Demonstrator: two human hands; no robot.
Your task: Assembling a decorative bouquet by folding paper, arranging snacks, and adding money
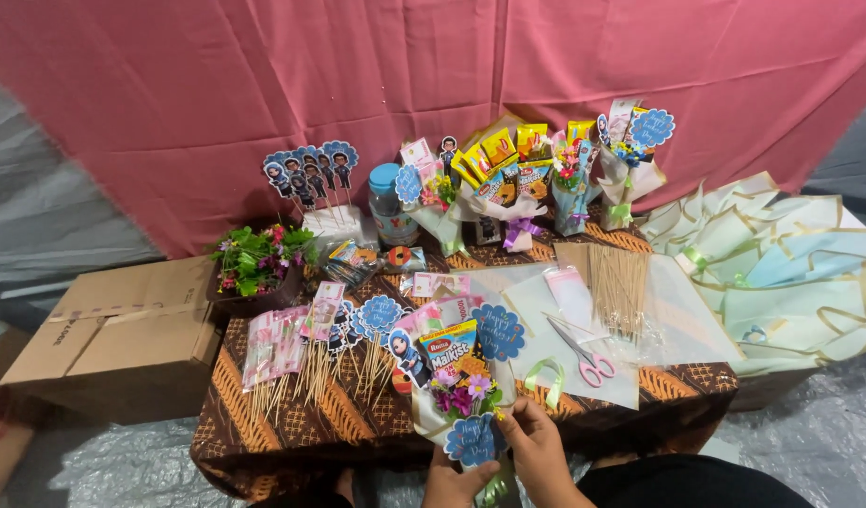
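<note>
Both hands grip a small bouquet [456, 381] at the table's near edge: left hand [456, 482] closed around its base, right hand [536, 447] pinching its wrap. It stands upright, top pointing far. A yellow-blue packet [449, 344] sits inside, a round blue label [473, 439] low on front.

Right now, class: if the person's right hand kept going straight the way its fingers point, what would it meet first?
The right hand points up and to the left, into the bouquet it already touches. First in line is probably the purple flowers, then the snack box behind them, though depth is hard to judge.
</note>
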